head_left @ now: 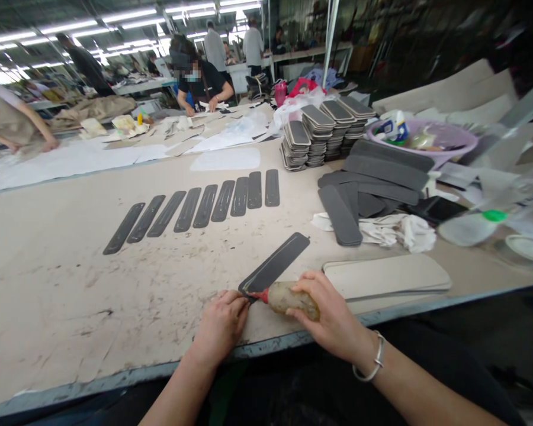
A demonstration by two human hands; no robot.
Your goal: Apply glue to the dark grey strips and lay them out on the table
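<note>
My right hand is wrapped round a squeeze glue bottle, tilted so that its red nozzle touches the near end of a dark grey strip. A shiny wet line runs along the strip's edge. My left hand is closed at that same near end, its fingertips pinching the corner; the exact grip is partly hidden. Beyond, a slanted row of dark grey strips lies flat, with glossy lines on them. Just right of my right hand is a stack of pale rounded strips.
Neat stacks of strips stand at the back right, before a purple basin. Loose dark strips, a white cloth and a clear bottle lie nearby. Co-workers work across the table.
</note>
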